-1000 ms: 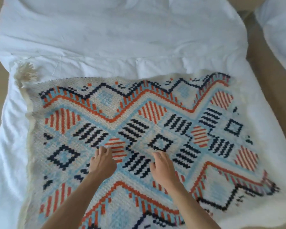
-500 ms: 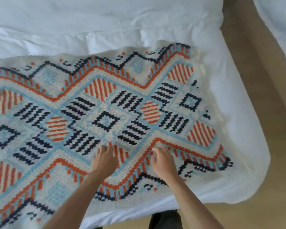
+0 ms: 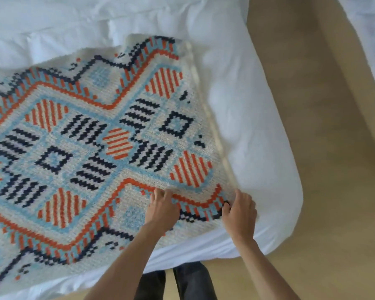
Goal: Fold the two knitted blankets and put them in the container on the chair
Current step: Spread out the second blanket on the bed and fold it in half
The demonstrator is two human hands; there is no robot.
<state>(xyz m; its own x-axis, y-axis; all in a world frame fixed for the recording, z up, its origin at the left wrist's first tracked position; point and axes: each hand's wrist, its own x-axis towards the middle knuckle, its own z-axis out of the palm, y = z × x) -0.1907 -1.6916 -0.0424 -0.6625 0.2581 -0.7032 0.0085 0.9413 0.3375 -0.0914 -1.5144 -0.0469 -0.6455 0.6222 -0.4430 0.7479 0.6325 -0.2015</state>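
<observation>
Head view, looking down on a bed corner.

- Knitted blanket (image 3: 91, 148): spread flat, pattern up, on the white sheet of the bed (image 3: 251, 131). Cream ground, orange and pale blue zigzag borders, navy striped blocks, orange striped diamonds. The left part is cut off by the frame edge. The right edge runs from far to near, set a little in from the mattress's right side. The near edge lies close to the mattress's near side, with a strip of sheet left bare.
- Right hand (image 3: 239, 210): placed at the blanket's near right corner. The fingers are curled down over the edge, with the thumb tucked against the navy and blue border. The corner is taken to be gripped between thumb and fingers.
- Left hand (image 3: 161, 210): laid palm down on the blanket just left of the right hand, inside the orange zigzag. The fingers are held together, with the tips bent into the knit. Whether any knit is pinched cannot be told.
- Both forearms are bare and reach in from the near edge.
- Dark trouser legs (image 3: 193, 282) are seen at the near side of the bed.
- Tan floor (image 3: 312, 105) is seen to the right of the bed.
- More white bedding (image 3: 372, 40) is noted at the far right, apart from the bed.
</observation>
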